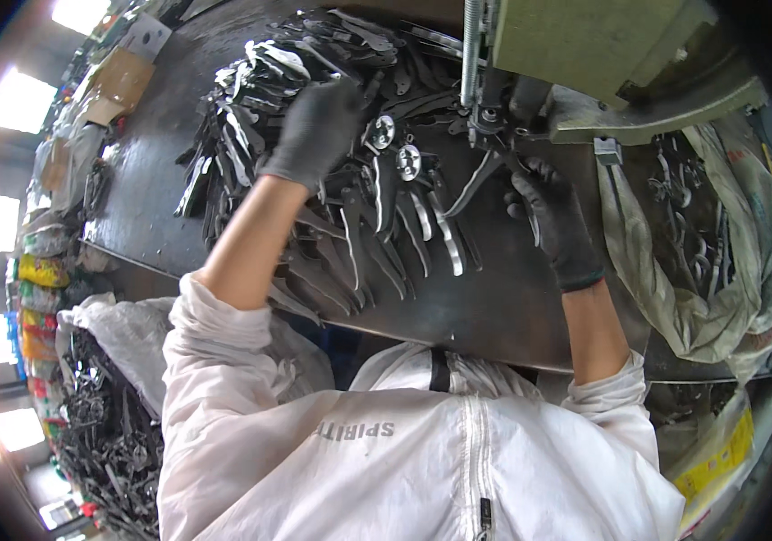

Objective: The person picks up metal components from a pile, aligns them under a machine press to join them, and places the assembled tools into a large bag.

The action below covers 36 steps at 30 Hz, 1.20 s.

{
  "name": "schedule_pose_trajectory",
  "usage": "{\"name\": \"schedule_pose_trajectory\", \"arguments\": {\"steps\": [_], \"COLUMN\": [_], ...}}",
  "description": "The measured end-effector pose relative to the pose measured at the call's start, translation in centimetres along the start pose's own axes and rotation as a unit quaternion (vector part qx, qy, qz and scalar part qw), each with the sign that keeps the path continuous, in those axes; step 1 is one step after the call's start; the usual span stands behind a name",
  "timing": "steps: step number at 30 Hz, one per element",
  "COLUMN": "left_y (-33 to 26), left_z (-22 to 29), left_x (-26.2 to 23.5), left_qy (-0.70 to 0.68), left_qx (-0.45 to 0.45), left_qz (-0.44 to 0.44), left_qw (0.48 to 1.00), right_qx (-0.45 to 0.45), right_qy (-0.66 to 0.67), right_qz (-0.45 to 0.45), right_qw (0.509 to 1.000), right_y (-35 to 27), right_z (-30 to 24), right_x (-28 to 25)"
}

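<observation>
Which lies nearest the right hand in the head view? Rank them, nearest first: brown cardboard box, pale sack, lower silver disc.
From the right hand:
1. Pale sack: just to its right.
2. Lower silver disc: to its left, among the metal handles.
3. Brown cardboard box: far upper left.
</observation>
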State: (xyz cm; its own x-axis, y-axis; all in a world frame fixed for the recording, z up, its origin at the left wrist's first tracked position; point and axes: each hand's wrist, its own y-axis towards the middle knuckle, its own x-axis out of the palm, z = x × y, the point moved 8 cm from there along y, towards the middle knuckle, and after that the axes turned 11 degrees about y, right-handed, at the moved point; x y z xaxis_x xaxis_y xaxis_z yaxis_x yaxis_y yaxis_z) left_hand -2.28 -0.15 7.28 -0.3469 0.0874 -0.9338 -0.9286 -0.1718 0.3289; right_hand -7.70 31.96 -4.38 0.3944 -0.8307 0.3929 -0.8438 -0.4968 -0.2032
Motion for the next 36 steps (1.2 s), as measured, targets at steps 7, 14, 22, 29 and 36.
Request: {"name": "schedule_pose_trajectory", "arguments": {"steps": [7, 14, 22, 29, 36], "left_y": [-3.5, -8.8, -5.3, -5.8, -5.9], "left_z": [-23.8, -31.4, -31.7, -24.2, -35.0], "left_x": [-0.9, 1.8, 5.3, 9.6, 5.2], "left_qy": [0.242, 0.132, -0.171, -0.071, 0.282], "left_qx": [-0.190, -0.342, -0.233, -0.092, -0.254], "left_qz": [-0.044, -0.149, -0.109, -0.209, -0.204], "left_qw": [0.950, 0.918, 0.951, 0.971, 0.902], "right_qx": [0.013, 0.032, -0.054, 0.027, -0.233], "right_qy": [-0.019, -0.002, -0.088, -0.066, -0.536], "right_qz": [0.048, 0.037, -0.001, 0.061, 0.024], "right_qw": [0.999, 0.999, 0.995, 0.996, 0.811], "right_y": [0.1, -1.8, -2.0, -3.0, -5.6], "right_z": [-0.1, -1.2, 0.4, 0.2, -8.9], "right_x": [-0.3, 1.5, -1.3, 1.1, -3.7]}}
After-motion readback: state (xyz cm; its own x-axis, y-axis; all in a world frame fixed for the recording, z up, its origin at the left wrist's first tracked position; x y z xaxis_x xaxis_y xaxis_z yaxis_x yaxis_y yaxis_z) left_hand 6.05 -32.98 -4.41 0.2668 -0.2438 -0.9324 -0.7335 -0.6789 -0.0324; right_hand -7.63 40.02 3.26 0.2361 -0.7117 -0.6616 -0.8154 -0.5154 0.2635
